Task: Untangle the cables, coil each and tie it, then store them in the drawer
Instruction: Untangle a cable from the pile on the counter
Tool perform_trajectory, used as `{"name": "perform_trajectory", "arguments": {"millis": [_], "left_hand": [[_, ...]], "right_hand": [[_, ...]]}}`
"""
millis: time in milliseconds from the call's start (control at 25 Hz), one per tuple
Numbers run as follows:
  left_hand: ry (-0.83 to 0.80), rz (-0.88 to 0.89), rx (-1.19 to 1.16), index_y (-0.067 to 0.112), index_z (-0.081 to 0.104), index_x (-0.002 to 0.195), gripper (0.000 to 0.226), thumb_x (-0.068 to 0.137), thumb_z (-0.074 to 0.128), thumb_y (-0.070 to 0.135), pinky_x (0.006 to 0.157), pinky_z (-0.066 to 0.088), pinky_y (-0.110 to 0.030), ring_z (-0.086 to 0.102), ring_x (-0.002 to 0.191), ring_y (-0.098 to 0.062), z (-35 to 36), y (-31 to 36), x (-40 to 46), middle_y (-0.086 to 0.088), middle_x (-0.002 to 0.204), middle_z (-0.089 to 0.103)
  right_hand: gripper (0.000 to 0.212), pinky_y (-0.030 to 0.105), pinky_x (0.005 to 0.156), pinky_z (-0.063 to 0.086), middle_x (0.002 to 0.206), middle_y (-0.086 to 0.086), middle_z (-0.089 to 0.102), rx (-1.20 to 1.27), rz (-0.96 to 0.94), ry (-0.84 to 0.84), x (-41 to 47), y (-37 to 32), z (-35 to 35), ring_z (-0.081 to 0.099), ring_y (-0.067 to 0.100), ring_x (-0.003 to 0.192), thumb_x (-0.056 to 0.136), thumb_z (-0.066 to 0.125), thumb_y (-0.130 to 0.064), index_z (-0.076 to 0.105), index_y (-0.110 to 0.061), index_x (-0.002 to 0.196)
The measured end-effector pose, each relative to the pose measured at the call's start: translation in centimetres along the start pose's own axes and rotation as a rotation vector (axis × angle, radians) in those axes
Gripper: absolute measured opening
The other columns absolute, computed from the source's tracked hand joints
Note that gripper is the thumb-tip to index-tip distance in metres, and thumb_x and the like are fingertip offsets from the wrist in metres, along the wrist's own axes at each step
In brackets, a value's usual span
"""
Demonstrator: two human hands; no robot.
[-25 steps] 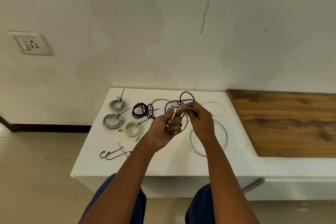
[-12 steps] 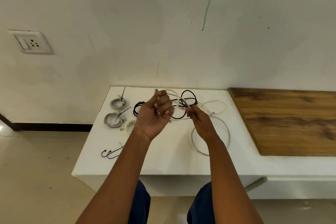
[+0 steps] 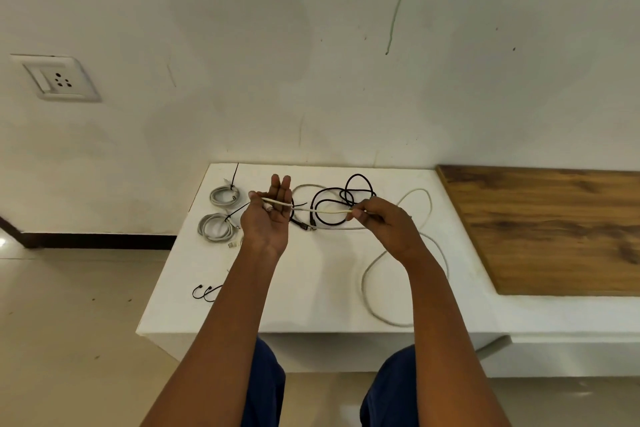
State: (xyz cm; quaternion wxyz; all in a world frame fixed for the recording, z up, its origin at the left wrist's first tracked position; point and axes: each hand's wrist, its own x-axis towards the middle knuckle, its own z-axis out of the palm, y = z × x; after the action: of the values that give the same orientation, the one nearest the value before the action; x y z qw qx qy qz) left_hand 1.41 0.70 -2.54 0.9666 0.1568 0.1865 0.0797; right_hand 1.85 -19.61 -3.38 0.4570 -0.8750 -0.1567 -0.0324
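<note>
Head view looks down on a white surface (image 3: pixel 311 288) against a wall. Near its far left corner lie two coiled, tied grey cables (image 3: pixel 221 196) (image 3: pixel 215 227), and by the left edge nearer the front, loose black ties (image 3: pixel 204 292). The left hand (image 3: pixel 268 218) is raised palm-up, fingers straight, thumb pinning the end of a white cable (image 3: pixel 325 211) across them. This cable stretches taut to the right hand (image 3: pixel 384 224), which pinches it between thumb and fingertips. Behind sits a tangled black cable (image 3: pixel 332 204); the white cable's slack loops toward the front right. A wooden panel (image 3: pixel 554 229) adjoins the right edge.
</note>
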Motion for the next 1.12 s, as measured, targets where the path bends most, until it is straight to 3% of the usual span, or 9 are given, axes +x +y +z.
{"name": "perform_trajectory", "arguments": {"millis": [200,320,400,520,680,880,1000,1120], "left_hand": [[0.025,0.127,0.603,0.009,0.049,0.096,0.036,0.105,0.019,0.028,0.078,0.052,-0.025,0.07,0.07,-0.013,0.1,-3.1,-0.3,-0.009,0.097,0.069],[-0.064,0.163,1.011,0.004,0.054,0.104,0.043,0.104,0.023,0.034,0.068,0.047,-0.014,0.067,0.067,-0.002,-0.2,-4.7,-1.0,0.0,0.086,0.072],[-0.135,0.166,1.191,0.007,0.053,0.099,0.04,0.103,0.026,0.037,0.065,0.042,-0.015,0.065,0.062,-0.001,-0.4,-5.3,-1.6,0.007,0.073,0.071],[-0.277,0.081,1.267,0.012,0.053,0.092,0.038,0.102,0.028,0.039,0.062,0.042,-0.019,0.055,0.048,-0.006,-0.5,-5.9,-2.4,0.006,0.062,0.063],[-0.304,-0.113,1.13,0.014,0.055,0.082,0.046,0.101,0.027,0.045,0.053,0.033,-0.023,0.037,0.041,-0.008,0.0,-6.0,-2.8,0.005,0.05,0.041],[-0.417,-0.473,0.523,0.017,0.048,0.076,0.035,0.101,0.032,0.036,0.045,0.031,-0.019,0.025,0.036,-0.006,0.7,-4.6,-2.7,0.008,0.045,0.029],[-0.446,-0.504,0.246,0.017,0.046,0.076,0.034,0.101,0.029,0.031,0.044,0.033,-0.018,0.029,0.036,-0.006,1.0,-3.4,-2.2,0.008,0.046,0.032],[-0.453,-0.439,0.093,0.016,0.045,0.075,0.036,0.102,0.026,0.029,0.046,0.034,-0.017,0.032,0.038,-0.006,1.2,-2.5,-1.9,0.008,0.048,0.034]], "right_hand": [[0.017,0.033,0.081,0.044,0.087,0.003,0.063,0.03,-0.041,-0.111,0.0,-1.7,0.8,0.057,0.019,0.088,0.094,0.055,-0.02,0.069,-0.016,0.084],[0.019,0.031,0.082,0.043,0.088,0.007,0.063,0.058,-0.076,-0.082,0.1,-2.0,1.1,0.057,0.021,0.089,0.095,0.053,-0.017,0.067,-0.009,0.085],[0.019,0.024,0.079,0.042,0.086,0.006,0.062,0.09,-0.093,-0.008,0.2,-1.9,1.3,0.056,0.019,0.086,0.095,0.052,-0.014,0.065,-0.005,0.086],[0.014,0.007,0.07,0.038,0.083,-0.002,0.061,0.135,-0.073,0.115,0.6,-1.4,1.3,0.056,0.006,0.078,0.094,0.054,-0.015,0.061,-0.006,0.087],[0.012,0.006,0.069,0.038,0.087,-0.001,0.062,0.111,-0.067,0.142,1.3,-0.5,1.6,0.056,0.007,0.081,0.094,0.055,-0.015,0.059,-0.004,0.091],[0.018,0.014,0.071,0.041,0.081,-0.007,0.059,0.092,-0.11,0.112,2.1,0.3,2.1,0.057,0.009,0.079,0.096,0.045,-0.005,0.055,-0.016,0.086],[0.025,0.011,0.071,0.038,0.077,-0.017,0.054,0.138,-0.1,0.107,2.1,0.9,2.5,0.052,-0.004,0.075,0.096,0.04,-0.001,0.051,-0.019,0.085],[0.021,0.026,0.076,0.041,0.079,-0.014,0.056,0.118,-0.051,0.074,2.4,1.3,3.0,0.054,0.004,0.08,0.1,0.042,-0.015,0.053,-0.022,0.083]]}}
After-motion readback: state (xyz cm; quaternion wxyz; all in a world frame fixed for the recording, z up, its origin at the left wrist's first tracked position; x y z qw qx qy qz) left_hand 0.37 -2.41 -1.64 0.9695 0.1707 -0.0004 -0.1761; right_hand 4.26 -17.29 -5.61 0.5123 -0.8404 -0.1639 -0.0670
